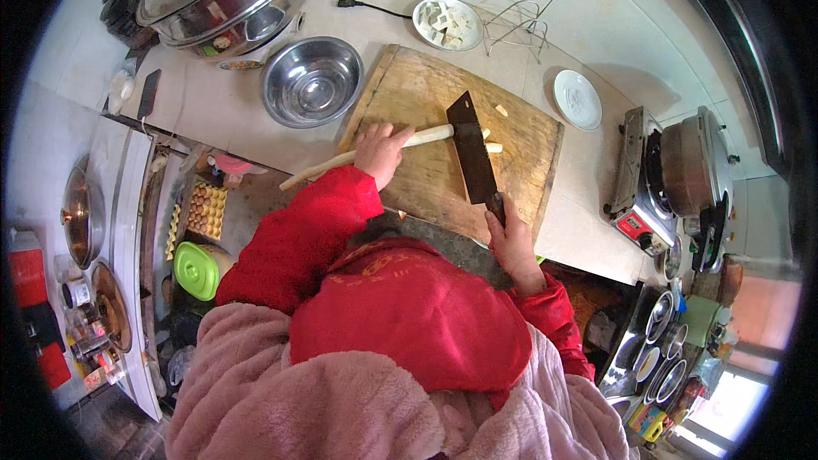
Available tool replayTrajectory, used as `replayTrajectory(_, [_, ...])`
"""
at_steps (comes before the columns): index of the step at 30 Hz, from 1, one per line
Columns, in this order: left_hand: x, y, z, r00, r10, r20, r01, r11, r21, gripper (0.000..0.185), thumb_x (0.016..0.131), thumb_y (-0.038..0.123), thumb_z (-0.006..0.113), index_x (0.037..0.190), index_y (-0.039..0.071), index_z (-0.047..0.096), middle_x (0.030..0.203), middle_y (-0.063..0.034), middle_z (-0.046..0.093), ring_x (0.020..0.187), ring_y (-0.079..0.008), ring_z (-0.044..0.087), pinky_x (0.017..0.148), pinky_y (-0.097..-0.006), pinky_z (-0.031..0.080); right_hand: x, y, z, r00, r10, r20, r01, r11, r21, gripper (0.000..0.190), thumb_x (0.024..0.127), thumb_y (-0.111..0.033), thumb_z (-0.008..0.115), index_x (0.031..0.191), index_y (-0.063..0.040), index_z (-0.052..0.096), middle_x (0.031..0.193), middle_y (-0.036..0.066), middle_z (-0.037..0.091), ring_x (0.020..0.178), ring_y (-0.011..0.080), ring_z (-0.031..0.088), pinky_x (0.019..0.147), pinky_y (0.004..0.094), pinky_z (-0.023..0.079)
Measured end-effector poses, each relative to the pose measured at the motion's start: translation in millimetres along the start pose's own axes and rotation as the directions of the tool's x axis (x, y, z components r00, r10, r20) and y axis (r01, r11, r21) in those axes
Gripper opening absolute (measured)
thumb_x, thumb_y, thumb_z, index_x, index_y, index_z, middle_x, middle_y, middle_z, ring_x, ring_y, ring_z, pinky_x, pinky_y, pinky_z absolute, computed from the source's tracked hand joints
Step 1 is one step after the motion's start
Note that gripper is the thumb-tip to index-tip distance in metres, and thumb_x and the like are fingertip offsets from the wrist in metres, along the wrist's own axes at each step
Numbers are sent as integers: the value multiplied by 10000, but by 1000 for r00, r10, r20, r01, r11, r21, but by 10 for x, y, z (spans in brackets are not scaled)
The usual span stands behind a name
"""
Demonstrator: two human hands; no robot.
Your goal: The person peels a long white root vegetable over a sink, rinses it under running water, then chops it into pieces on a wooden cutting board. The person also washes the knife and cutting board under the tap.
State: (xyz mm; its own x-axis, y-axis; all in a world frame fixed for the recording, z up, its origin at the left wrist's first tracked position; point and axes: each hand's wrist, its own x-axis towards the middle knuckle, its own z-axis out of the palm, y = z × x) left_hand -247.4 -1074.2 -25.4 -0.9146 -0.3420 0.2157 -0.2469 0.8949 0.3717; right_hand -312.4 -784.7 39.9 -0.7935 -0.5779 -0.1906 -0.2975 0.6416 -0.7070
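My left hand holds down a long, pale peeled root vegetable, which lies across a wooden cutting board. Its thin end reaches past the board's left edge. In my right hand is the dark handle of a cleaver. The broad blade stands against the root's thick end. Just right of the blade lie short cut pieces, and one more piece rests farther up the board.
A steel bowl sits left of the board, below a large lidded steamer pot. Behind the board are a plate of white cubes and a wire rack. Rightward stand a white dish and a portable gas stove with a pot.
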Motion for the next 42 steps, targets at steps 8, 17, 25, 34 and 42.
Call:
replayTrajectory(8, [24, 44, 23, 999, -29, -33, 27, 998, -55, 434, 763, 90, 644, 1181, 205, 635, 951, -43, 534, 993, -264, 485, 823, -448, 389, -115, -244, -17, 984, -121, -127, 118, 992, -34, 382, 946, -181, 557, 1289, -48, 456, 810, 189, 630, 676, 272, 631, 621, 390, 502])
replayTrajectory(17, [-167, -202, 17, 992, -28, -127, 22, 999, -49, 435, 752, 73, 663, 1180, 131, 613, 1012, -54, 550, 1020, -280, 493, 838, -449, 394, 159, -162, 113, 998, -4, 55, 9, 997, -80, 436, 939, -263, 541, 1291, -39, 415, 842, 285, 634, 810, 461, 624, 672, 512, 487])
replayTrajectory(25, [1, -63, 141, 981, 117, -155, -136, 983, -125, 509, 728, -32, 609, 1225, 72, 581, 1038, -115, 556, 979, -333, 502, 852, -424, 429, 39, -275, -5, 993, -94, -78, 99, 993, 70, 403, 942, -191, 562, 1300, -57, 433, 701, 151, 585, 576, 254, 575, 517, 367, 462])
replayTrajectory(34, [172, 169, 242, 986, 41, -161, -74, 976, -205, 448, 723, -23, 617, 1167, 39, 601, 1018, -123, 572, 978, -325, 503, 861, -413, 427, 6, -615, -110, 999, 25, -27, -24, 1000, 18, 418, 927, -196, 571, 1294, -65, 421, 838, 263, 638, 756, 449, 630, 622, 481, 492])
replayTrajectory(42, [151, 107, 246, 964, 101, -246, -154, 966, -206, 433, 665, 9, 676, 1093, 33, 617, 1051, -127, 575, 998, -336, 516, 871, -439, 424, 201, -177, 137, 997, 43, 62, -37, 995, -97, 453, 931, -268, 550, 1297, -41, 408, 860, 286, 634, 795, 468, 617, 671, 517, 488])
